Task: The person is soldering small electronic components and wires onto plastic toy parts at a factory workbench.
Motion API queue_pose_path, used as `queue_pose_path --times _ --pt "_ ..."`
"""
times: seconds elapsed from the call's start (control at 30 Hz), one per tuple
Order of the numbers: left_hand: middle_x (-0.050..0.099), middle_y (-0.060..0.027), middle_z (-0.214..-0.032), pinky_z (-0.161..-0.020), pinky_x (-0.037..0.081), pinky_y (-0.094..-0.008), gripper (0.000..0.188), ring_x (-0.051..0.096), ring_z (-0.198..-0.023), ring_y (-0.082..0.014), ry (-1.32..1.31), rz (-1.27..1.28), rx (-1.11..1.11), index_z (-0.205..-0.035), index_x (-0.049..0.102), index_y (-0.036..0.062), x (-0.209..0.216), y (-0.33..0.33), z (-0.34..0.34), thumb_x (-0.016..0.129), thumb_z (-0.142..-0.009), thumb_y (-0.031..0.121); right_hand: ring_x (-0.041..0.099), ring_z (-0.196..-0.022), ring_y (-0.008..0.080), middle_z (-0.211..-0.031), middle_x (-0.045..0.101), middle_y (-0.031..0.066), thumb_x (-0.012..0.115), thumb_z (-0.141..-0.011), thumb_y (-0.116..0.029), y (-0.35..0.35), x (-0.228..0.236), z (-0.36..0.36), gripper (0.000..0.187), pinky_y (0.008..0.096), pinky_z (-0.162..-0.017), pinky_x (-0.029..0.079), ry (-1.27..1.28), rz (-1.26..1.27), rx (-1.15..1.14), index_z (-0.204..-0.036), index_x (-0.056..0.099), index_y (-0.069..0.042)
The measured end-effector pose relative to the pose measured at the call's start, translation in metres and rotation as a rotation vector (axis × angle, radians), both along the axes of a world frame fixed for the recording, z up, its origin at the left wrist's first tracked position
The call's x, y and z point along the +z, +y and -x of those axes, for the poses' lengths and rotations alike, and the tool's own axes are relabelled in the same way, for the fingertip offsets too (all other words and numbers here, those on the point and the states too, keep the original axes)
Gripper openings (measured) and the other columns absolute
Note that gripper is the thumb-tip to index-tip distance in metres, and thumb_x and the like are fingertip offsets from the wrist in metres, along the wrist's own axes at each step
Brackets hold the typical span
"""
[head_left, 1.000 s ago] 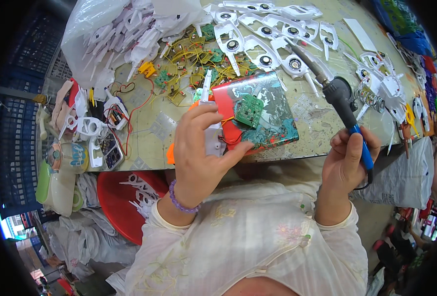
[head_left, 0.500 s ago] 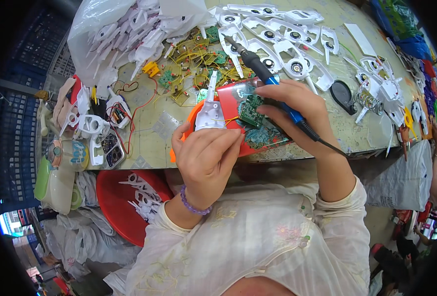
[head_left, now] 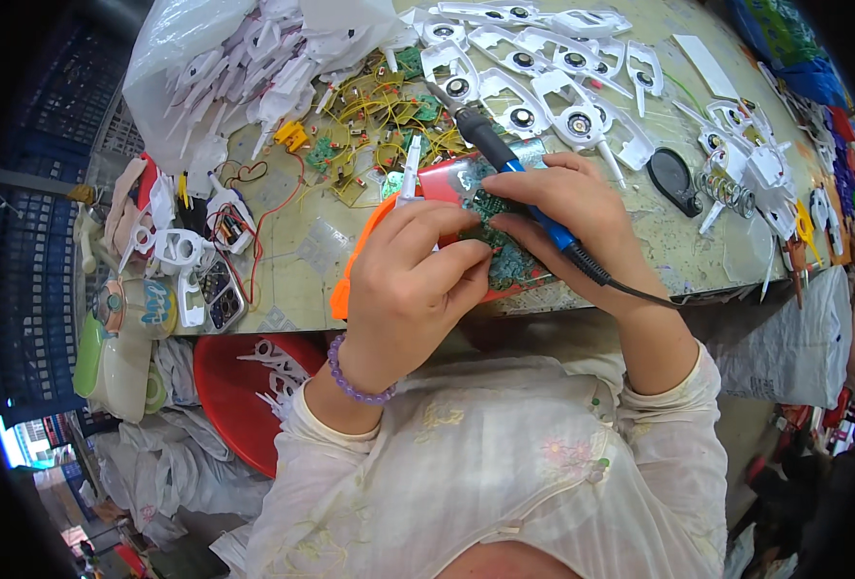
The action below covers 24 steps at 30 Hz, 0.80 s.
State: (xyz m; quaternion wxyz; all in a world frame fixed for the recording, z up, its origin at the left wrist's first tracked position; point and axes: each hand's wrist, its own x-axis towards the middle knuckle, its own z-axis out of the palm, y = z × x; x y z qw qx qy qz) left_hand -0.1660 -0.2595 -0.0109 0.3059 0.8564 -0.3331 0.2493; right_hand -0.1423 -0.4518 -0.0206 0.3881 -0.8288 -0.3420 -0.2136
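Observation:
My right hand (head_left: pixel 582 217) grips a soldering iron (head_left: pixel 558 230) with a blue handle, its dark tip end pointing up and to the left. The thumb and fingertips of that hand also meet a small green circuit board (head_left: pixel 488 205). My left hand (head_left: pixel 413 275) is closed, fingertips pinched beside the board; whatever they hold is hidden. A white plastic shell (head_left: pixel 410 169) pokes out beyond my left hand, mostly covered by it. Under both hands lie a red sheet (head_left: pixel 437 181) with green boards on it and an orange rim (head_left: pixel 350 280).
Yellow-wired circuit boards (head_left: pixel 369 116) are heaped behind my hands. White shells with round speakers (head_left: pixel 522 118) spread at the far right. A clear bag of white parts (head_left: pixel 263 63) stands far left. A red basin (head_left: pixel 234 415) is below the table edge.
My left hand has moved right and up to the circuit board, covering more of the white shell. My right hand has shifted slightly left with the soldering iron and board.

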Motion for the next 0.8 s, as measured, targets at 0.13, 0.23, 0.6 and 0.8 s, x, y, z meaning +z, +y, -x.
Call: queue_pose_path --times 0.13,0.23,0.6,0.8 --pt "0.064 -0.0068 -0.088 -0.069 0.052 -0.0340 0.016 0.063 -0.083 -0.0255 0.044 -0.004 -0.029 -0.077 0.063 0.0035 -0.001 0.000 0.000 0.069 -0.063 -0.001 0.058 -0.073 0.0248 -0.086 0.064 0.0091 0.070 -0.074 -0.006 -0.001 -0.004 -0.002 0.038 0.0337 -0.073 0.045 -0.064 -0.108 -0.055 -0.111 0.061 -0.011" --pt "0.067 -0.0086 -0.090 -0.071 0.053 -0.0328 0.016 0.065 -0.085 -0.0248 0.071 -0.022 -0.024 -0.076 0.065 0.0032 0.000 0.001 0.000 0.070 -0.063 -0.003 0.057 -0.068 0.0216 -0.080 0.061 0.0100 0.074 -0.069 -0.003 -0.014 0.008 0.006 0.040 0.0297 -0.061 0.046 -0.090 -0.222 -0.111 -0.107 0.063 -0.004" --pt "0.065 -0.0076 -0.092 -0.073 0.053 -0.0331 0.017 0.064 -0.088 -0.0252 0.055 -0.080 -0.029 -0.078 0.062 0.0028 0.002 0.002 0.001 0.070 -0.064 0.000 0.049 -0.060 0.0185 -0.072 0.055 0.0097 0.058 -0.085 -0.023 -0.062 -0.013 0.070 0.024 0.0310 -0.055 0.038 -0.075 -0.685 -0.065 -0.087 0.059 0.001" --pt "0.065 -0.0074 -0.091 -0.073 0.053 -0.0333 0.017 0.063 -0.089 -0.0251 0.058 -0.102 -0.017 -0.078 0.062 0.0028 0.005 0.000 0.003 0.070 -0.064 0.001 0.049 -0.059 0.0184 -0.068 0.056 0.0066 0.058 -0.085 -0.023 -0.064 -0.019 0.084 0.022 0.0314 -0.053 0.039 0.018 -0.661 -0.044 -0.085 0.059 -0.001"
